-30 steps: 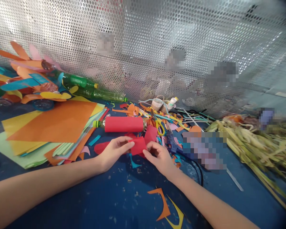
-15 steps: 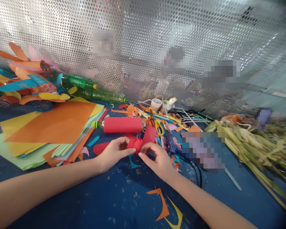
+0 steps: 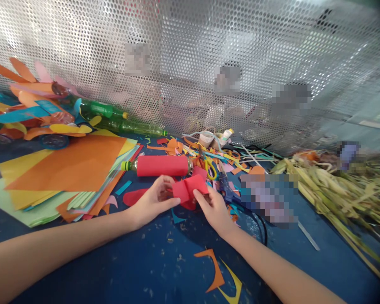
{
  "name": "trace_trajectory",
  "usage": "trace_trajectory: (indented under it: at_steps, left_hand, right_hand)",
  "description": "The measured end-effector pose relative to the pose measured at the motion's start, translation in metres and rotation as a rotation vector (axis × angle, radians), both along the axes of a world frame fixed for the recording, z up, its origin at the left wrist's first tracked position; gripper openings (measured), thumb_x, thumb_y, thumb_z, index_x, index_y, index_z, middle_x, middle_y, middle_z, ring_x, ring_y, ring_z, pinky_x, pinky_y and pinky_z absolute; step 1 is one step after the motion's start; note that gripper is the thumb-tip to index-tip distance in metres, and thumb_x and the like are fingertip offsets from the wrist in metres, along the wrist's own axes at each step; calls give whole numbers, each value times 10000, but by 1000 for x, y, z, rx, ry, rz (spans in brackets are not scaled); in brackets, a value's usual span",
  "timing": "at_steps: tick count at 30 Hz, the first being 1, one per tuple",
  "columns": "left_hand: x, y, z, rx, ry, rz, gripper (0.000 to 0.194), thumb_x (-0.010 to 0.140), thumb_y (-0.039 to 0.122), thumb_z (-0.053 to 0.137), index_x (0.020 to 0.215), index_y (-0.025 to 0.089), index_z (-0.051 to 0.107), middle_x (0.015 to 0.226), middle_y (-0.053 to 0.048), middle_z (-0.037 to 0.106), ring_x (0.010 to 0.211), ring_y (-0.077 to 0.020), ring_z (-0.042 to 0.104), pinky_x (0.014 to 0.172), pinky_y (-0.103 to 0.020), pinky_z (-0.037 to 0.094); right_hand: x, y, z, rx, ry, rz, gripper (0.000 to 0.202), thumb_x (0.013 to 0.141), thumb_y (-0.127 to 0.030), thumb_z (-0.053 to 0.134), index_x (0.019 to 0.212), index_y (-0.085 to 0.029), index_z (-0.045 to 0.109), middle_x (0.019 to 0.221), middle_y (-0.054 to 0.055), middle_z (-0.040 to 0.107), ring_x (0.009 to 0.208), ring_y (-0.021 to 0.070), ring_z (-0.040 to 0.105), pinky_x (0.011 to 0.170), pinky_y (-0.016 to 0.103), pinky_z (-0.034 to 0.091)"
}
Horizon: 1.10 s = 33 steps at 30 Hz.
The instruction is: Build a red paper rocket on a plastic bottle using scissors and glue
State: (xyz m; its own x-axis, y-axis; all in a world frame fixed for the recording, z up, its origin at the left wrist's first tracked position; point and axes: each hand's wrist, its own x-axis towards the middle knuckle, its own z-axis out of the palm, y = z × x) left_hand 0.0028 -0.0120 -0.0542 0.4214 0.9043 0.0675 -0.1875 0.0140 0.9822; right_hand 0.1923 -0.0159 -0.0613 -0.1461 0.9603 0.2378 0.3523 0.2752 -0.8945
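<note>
Evidently, the left hand (image 3: 158,198) pinches one end of the red paper (image 3: 196,184) and the right hand (image 3: 213,206) the other, over the middle of the worktop (image 3: 129,266), on the near side of the red-wrapped bottle (image 3: 162,166). Good handling here calls for light pinches, matched edges and even thumb pressure along the apparent crease, so nothing wrinkles or tears.

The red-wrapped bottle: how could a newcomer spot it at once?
On the blue surface, find the stack of coloured paper. Right of it, just beyond the left hand, a bottle lies on its side. Its red wrap sets it apart from the green bottles behind.
</note>
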Motion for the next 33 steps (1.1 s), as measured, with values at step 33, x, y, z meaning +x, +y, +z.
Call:
trace_trajectory:
  at_steps: [33]
  left_hand:
    - [-6, -2, -1, 14, 10, 21, 491, 725, 104, 565, 1206, 185, 518, 1283, -93, 504, 1113, -213, 508, 973, -372, 375]
  right_hand:
    - [12, 8, 18, 328, -744, -105, 354, 778, -73, 449, 1093, -222, 511, 1076, 93, 475, 974, 225, 542, 850, 368, 458]
